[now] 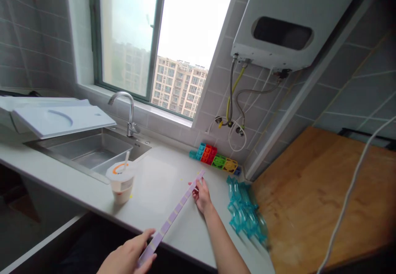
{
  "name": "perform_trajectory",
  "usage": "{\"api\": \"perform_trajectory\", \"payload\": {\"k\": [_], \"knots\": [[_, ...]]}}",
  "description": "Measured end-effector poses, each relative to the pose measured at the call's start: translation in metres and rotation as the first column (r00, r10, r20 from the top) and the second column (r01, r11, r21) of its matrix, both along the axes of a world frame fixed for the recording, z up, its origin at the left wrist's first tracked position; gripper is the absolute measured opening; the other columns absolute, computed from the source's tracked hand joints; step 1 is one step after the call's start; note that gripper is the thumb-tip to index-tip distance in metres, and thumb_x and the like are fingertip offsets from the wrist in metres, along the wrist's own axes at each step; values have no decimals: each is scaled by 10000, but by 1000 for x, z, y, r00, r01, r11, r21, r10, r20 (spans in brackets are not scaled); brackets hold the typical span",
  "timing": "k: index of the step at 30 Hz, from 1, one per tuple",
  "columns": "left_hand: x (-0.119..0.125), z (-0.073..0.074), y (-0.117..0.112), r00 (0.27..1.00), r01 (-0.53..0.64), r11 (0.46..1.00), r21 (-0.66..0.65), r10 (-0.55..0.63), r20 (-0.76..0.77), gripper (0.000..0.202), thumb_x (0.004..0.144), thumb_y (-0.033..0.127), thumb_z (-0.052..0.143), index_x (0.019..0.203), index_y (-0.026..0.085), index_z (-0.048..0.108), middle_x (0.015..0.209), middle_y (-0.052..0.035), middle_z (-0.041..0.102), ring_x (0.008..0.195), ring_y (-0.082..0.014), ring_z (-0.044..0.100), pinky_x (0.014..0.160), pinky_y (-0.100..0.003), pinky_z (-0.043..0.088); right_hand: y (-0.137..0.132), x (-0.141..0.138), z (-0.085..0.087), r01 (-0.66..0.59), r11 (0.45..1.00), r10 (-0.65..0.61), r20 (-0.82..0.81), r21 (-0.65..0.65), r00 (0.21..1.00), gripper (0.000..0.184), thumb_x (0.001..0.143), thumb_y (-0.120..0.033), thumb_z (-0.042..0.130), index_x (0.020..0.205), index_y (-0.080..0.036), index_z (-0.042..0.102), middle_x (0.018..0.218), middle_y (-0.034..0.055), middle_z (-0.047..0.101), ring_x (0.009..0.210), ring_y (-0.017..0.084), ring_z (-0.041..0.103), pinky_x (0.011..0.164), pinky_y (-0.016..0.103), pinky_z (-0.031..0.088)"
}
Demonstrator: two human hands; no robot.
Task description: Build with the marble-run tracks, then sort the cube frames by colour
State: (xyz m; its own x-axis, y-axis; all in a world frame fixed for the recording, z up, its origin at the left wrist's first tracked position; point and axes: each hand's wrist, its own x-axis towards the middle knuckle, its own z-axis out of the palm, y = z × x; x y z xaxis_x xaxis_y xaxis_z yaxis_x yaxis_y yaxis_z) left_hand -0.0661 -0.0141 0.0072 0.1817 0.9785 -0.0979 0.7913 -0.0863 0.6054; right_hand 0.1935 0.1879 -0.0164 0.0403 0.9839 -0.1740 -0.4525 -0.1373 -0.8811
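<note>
A long, narrow lavender strip (175, 213) with paler bands slants across the front of the white countertop. My left hand (130, 252) is closed on its near end, pinching it between thumb and fingers beyond the counter's front edge. Farther up, my right hand (201, 195) grips the strip close to its far end, above the counter. What the strip is made of I cannot tell. Left of it stands a drink cup (121, 185) with a lid and a straw.
Colourful plastic blocks (216, 158) line the wall behind my right hand. Clear teal plastic pieces (246, 208) lie to the right, beside a wooden board (324, 200). On the left are a sink (89, 148), a faucet (131, 117) and a white panel (64, 117). A white cable (349, 200) hangs at right.
</note>
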Motion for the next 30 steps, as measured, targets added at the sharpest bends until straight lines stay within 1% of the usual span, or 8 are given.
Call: {"api": "perform_trajectory", "payload": {"k": [6, 9, 12, 16, 20, 23, 27, 30], "knots": [[57, 33, 51, 992, 107, 989, 106, -99, -76, 730, 850, 352, 643, 1552, 263, 464, 1390, -125, 690, 1258, -310, 684, 1067, -389, 512, 0, 4, -6, -43, 998, 45, -42, 42, 998, 717, 704, -513, 893, 1256, -270, 505, 792, 26, 772, 481, 82, 466, 440, 145, 297], [76, 33, 74, 978, 128, 979, 159, -98, -183, 666, 841, 326, 681, 1482, 260, 513, 1320, -120, 708, 1135, -323, 734, 953, -380, 549, 1, 4, -8, -38, 998, 42, -67, 56, 997, 704, 709, -507, 895, 1249, -260, 517, 806, 34, 776, 482, 88, 478, 429, 151, 307], [84, 26, 89, 963, 124, 978, 168, -77, -258, 449, 870, 268, 636, 1317, 248, 604, 1182, -108, 741, 1026, -316, 757, 851, -367, 551, 4, 4, -11, -26, 998, 31, -98, 52, 995, 655, 739, -471, 886, 1238, -256, 520, 829, 34, 783, 479, 90, 492, 421, 157, 342], [83, 18, 105, 940, 101, 978, 183, -34, -338, 341, 890, 198, 578, 1228, 223, 611, 1133, -119, 738, 971, -304, 757, 791, -357, 535, 9, 4, -14, -4, 1000, 7, -136, 25, 991, 619, 817, -374, 834, 1318, -267, 487, 930, 31, 793, 511, 98, 580, 450, 173, 451], [73, 14, 122, 927, 76, 975, 208, 7, -375, 353, 944, 226, 574, 1296, 241, 574, 1182, -114, 729, 1040, -278, 737, 831, -335, 519, 12, 8, -14, 9, 1000, -9, -152, -1, 988, 605, 867, -308, 780, 1390, -246, 483, 1097, 76, 781, 697, 149, 743, 633, 258, 611], [63, 12, 139, 916, 45, 974, 223, 49, -398, 310, 973, 230, 575, 1282, 213, 586, 1160, -119, 728, 1040, -266, 726, 839, -336, 518, 15, 12, -15, 14, 1000, -16, -138, -22, 990, 430, 865, -255, 752, 1255, -207, 577, 1098, 89, 779, 676, 147, 741, 630, 264, 611], [53, 7, 166, 897, 11, 972, 235, 94, -432, 219, 1024, 285, 588, 1209, 178, 638, 1116, -91, 714, 979, -228, 702, 859, -371, 552, 17, 12, -14, -11, 1000, 8, -105, -26, 994, 224, 871, -250, 723, 1066, -181, 639, 951, 73, 789, 592, 127, 693, 573, 239, 574], [48, 6, 188, 880, -16, 973, 232, 124, -459, 307, 1032, 384, 636, 1244, 163, 652, 1176, -85, 698, 987, -218, 696, 876, -421, 597, 17, 11, -12, -38, 999, 36, -78, -26, 996, 163, 869, -256, 718, 988, -165, 655, 844, 62, 775, 562, 119, 668, 557, 225, 549]]}}
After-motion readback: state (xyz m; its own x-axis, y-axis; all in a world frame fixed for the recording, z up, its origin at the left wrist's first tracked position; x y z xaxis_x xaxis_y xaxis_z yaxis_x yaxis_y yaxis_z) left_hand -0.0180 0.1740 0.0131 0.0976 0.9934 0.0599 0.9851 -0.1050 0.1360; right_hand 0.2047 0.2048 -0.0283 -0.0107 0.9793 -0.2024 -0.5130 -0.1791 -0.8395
